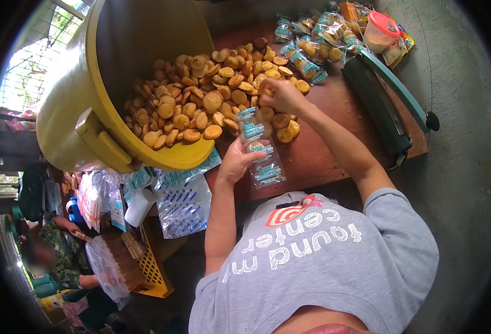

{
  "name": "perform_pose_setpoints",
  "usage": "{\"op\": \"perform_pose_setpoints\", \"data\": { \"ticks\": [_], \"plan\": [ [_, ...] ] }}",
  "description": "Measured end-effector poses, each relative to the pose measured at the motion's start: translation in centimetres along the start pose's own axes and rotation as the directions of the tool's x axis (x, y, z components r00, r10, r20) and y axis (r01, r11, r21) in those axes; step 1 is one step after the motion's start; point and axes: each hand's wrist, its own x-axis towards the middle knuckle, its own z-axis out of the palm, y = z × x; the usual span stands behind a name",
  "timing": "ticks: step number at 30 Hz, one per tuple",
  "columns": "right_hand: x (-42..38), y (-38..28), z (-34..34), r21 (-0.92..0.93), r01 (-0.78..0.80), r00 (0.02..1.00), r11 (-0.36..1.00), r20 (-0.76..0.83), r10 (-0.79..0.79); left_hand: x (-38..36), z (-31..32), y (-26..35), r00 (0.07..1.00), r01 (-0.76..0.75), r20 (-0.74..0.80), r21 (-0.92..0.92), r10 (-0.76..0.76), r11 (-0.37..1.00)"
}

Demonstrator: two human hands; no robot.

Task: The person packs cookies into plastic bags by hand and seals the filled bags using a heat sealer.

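My left hand (238,160) grips a clear plastic packet (264,158) with teal print, and a few round shapes show inside it. Just above, my right hand (281,96) is closed at the edge of a heap of round golden biscuits (201,103); whatever its fingers hold is hidden. The heap spills from a big yellow tub (84,83) lying on its side onto the reddish-brown table (334,122). Some loose biscuits (283,127) lie right beside the packet.
Filled packets (318,39) are piled at the back right, near a red-lidded container (380,30). A heat sealer (376,106) lies along the table's right side. Printed plastic sheets (184,206) hang at the front left. Another person (61,250) sits by a yellow crate (156,273).
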Motion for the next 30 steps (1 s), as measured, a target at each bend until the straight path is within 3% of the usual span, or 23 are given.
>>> {"op": "perform_pose_setpoints", "data": {
  "ticks": [1,2,3,4,5,6,8,9,10,12,16,18,20,21,22,25,26,28,29,30],
  "plan": [
    [0.3,-0.2,-0.7,0.113,0.023,0.999,0.993,-0.046,-0.018,0.1,-0.1,-0.1,1.0,-0.002,0.0,-0.001,0.002,1.0],
    [0.5,-0.7,-1.4,0.112,0.023,0.999,0.993,-0.045,-0.018,0.4,-0.2,-0.3,0.998,-0.065,-0.007,0.112,0.066,0.992],
    [0.7,-1.4,-2.2,0.308,0.015,1.0,0.951,0.002,-0.017,0.5,-0.2,-0.4,0.992,-0.123,-0.007,0.224,0.128,0.967],
    [0.8,-2.1,-3.0,0.491,-0.002,0.999,0.871,0.045,-0.023,0.4,0.0,-0.3,0.992,-0.121,-0.004,0.224,0.125,0.967],
    [0.7,-3.3,-3.8,0.434,0.079,0.992,0.897,0.053,-0.113,0.4,0.3,-0.1,0.994,-0.103,-0.006,0.241,0.107,0.965],
    [0.5,-3.8,-4.0,0.432,0.077,0.993,0.899,0.048,-0.109,0.4,0.6,0.2,0.996,-0.084,-0.009,0.259,0.09,0.962],
    [0.1,-4.7,-4.1,0.517,0.189,0.94,0.835,0.149,-0.305,0.5,1.3,0.4,0.993,-0.111,0.004,0.285,0.115,0.952],
    [-0.3,-5.4,-4.5,0.459,0.043,0.937,0.888,0.29,-0.196,0.5,1.6,0.6,0.99,-0.141,0.013,0.308,0.144,0.941],
    [-0.4,-5.5,-4.7,0.458,0.044,0.938,0.888,0.288,-0.195,0.4,1.9,0.8,0.989,-0.141,0.015,0.309,0.144,0.941],
    [-0.7,-5.5,-4.9,0.268,0.093,0.874,0.959,0.44,-0.208,0.2,2.4,1.2,0.996,-0.092,0.039,0.177,0.086,0.98],
    [-1.6,-6.5,-5.0,0.286,0.02,0.825,0.958,0.537,-0.178,0.2,2.4,1.4,0.997,-0.075,0.041,0.159,0.069,0.984],
    [-2.2,-7.8,-5.3,0.233,-0.035,0.836,0.972,0.54,-0.099,0.0,1.9,1.6,0.998,0.057,0.028,0.143,-0.062,0.988],
    [-2.4,-7.3,-4.4,0.326,-0.007,0.813,0.946,0.552,-0.184,0.1,1.3,1.2,0.997,0.053,0.056,0.101,-0.059,0.994],
    [-2.7,-6.7,-3.6,0.268,0.234,0.837,0.935,0.434,-0.334,0.0,1.1,1.1,0.995,0.049,0.085,0.059,-0.054,0.997],
    [-2.8,-6.4,-3.1,0.268,0.234,0.837,0.935,0.434,-0.334,0.0,1.1,1.1,0.995,0.049,0.085,0.059,-0.054,0.997],
    [-3.0,-7.2,-1.9,0.041,0.128,0.899,0.991,0.417,-0.133,-0.3,1.2,1.2,0.991,0.031,0.126,0.045,-0.037,0.999],
    [-3.0,-7.2,-1.9,0.04,0.128,0.899,0.991,0.417,-0.133,-0.2,1.1,1.2,0.986,0.089,0.147,-0.028,-0.084,0.996],
    [-2.8,-6.7,-2.0,0.221,-0.037,0.902,0.974,0.427,-0.063,-0.1,0.8,1.0,0.977,0.147,0.171,-0.099,-0.129,0.984],
    [-2.4,-6.2,-1.9,0.272,-0.021,0.948,0.962,0.311,-0.067,-0.2,0.7,0.8,0.985,0.131,0.131,-0.106,-0.117,0.986],
    [-2.2,-5.5,-2.4,0.183,0.069,0.981,0.981,0.169,-0.1,-0.1,0.5,0.7,0.99,0.114,0.091,-0.113,-0.104,0.987]
  ]
}}
